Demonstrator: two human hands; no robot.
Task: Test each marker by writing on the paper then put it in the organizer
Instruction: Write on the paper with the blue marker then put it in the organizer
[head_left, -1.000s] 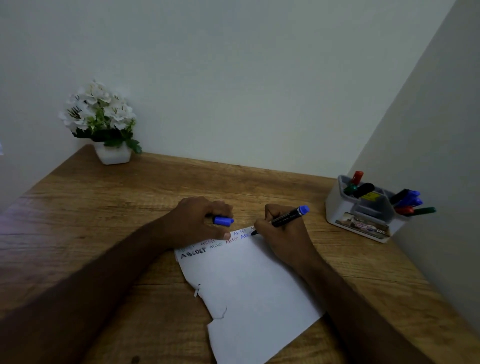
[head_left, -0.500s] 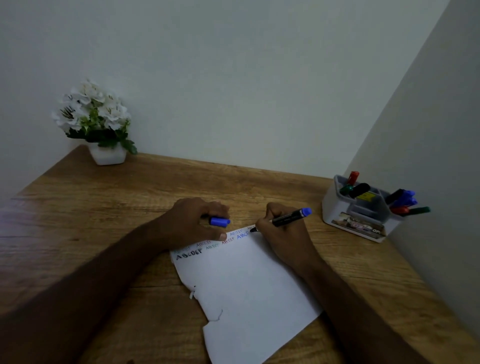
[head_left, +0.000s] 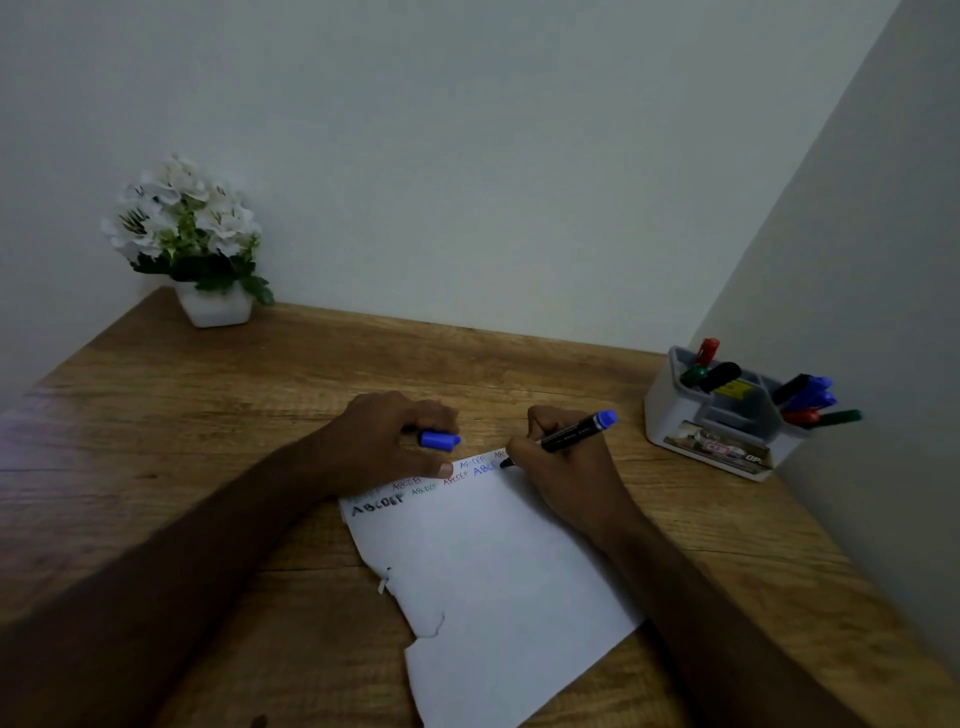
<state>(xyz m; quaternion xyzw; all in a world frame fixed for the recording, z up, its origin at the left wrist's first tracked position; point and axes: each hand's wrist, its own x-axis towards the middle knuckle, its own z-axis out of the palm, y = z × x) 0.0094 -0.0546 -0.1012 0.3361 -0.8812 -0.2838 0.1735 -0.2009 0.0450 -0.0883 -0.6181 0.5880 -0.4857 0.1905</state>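
Gripping a black-barrelled blue marker (head_left: 567, 435) in the right hand (head_left: 561, 467), fingers curled round it — tip on the paper (head_left: 488, 582). Pinching its blue cap (head_left: 439, 440) with the left hand (head_left: 387, 441), pressing the sheet's top edge. Resting right on the worktop (head_left: 208, 415) — organizer (head_left: 670, 415) with markers.

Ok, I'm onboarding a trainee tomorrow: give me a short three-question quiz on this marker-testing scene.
1. True or false: the right hand writes on the paper with the blue marker.
2. What does the left hand hold? A) a blue cap B) an eraser C) scissors
3. Fill in: the organizer stands at the table's ___ side, seen from the person.

Key: 1 true; 2 A, the blue cap; 3 right.
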